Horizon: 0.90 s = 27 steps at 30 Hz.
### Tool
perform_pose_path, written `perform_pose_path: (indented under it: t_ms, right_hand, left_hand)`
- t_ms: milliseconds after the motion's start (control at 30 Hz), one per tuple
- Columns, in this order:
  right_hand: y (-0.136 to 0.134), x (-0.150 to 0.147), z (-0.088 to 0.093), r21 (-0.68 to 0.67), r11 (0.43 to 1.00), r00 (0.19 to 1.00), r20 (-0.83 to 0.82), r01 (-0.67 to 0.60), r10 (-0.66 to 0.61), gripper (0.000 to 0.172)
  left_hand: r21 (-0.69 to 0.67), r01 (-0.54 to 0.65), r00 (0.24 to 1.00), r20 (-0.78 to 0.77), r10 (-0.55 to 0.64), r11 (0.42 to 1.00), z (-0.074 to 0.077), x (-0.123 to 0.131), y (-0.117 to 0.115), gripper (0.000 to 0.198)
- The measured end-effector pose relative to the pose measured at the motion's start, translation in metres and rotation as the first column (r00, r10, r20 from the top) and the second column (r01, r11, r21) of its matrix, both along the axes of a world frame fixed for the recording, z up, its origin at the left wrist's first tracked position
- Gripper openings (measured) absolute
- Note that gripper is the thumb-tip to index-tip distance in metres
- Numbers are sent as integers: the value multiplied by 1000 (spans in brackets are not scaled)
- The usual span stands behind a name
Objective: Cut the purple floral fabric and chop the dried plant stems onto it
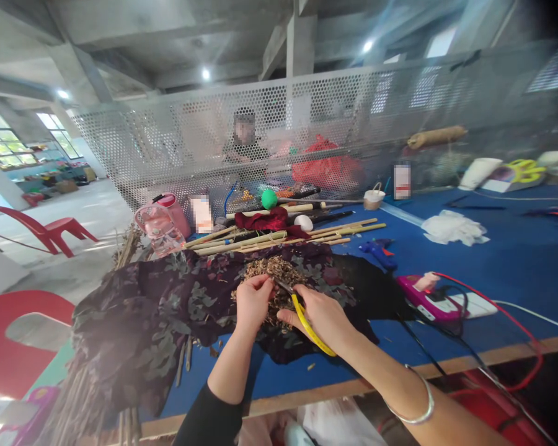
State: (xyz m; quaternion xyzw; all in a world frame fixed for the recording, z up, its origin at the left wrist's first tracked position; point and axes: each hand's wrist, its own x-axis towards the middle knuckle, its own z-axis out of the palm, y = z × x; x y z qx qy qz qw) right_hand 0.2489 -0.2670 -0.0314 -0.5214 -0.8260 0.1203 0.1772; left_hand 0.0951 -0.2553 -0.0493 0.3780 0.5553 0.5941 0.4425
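A clump of brown dried plant bits point(279, 270) lies on a dark floral cloth point(199, 297) in front of me. Over its left side, my left hand point(253, 302) has thumb and fingertips pinched together; whatever they hold is too small to make out. My right hand point(323, 316) is closed around yellow-handled pliers point(312, 334). Their dark metal tip points at the clump, close to my left fingertips. Part of the handles is hidden by the right hand.
Bamboo sticks point(260, 241), dark red cloth point(265, 220) and a green ball point(269, 199) lie beyond the cloth. To the right are a blue glue gun point(378, 253) and a pink power strip point(430, 303) with cords. A perforated screen point(181, 142) stands behind, a person beyond it.
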Motion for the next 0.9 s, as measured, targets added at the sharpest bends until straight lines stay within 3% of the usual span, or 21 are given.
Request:
perform_pose_path:
  t_ms: [367,500,667,800,900]
  right_hand:
    - [3,0,-7,-39,999,998,68,1,1,47]
    - [5,3,-1,-115,993,999,-43,-21,17,44]
    - [9,21,7,-195,971,975,-198,-140,101,42]
    - [13,41,10,-252,945,955,-260,-206,139,45]
    - [14,55,15,-276,930,948,-274,-241,164,46]
  left_hand:
    - [-51,-28,999,20,29,998,1,0,-1,14]
    - [-48,-22,999,-49,19,999,0,-5,0,17]
    - [4,-62,972,-225,61,998,2,-16,0,38]
    - [61,-136,877,-456,149,989,8,-24,-7,31]
    - [173,-218,720,-636,278,960,16,-30,-16,24]
